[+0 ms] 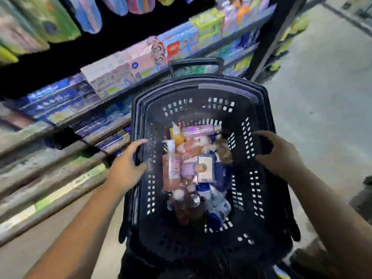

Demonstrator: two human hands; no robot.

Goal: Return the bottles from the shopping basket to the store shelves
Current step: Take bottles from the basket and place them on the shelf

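A black plastic shopping basket fills the middle of the view, seen from above. Several bottles lie jumbled on its floor: a pink pump bottle, an orange bottle, a brown bottle and a blue-capped white one. My left hand rests against the basket's left rim, fingers curled over the edge. On the right rim sits my right hand, its fingers bent over the edge. The picture is blurred by motion.
Store shelves run along the left, packed with boxed and bagged goods in blue, pink and green. A black pull handle sticks up behind the basket. Grey floor stretches away on the right.
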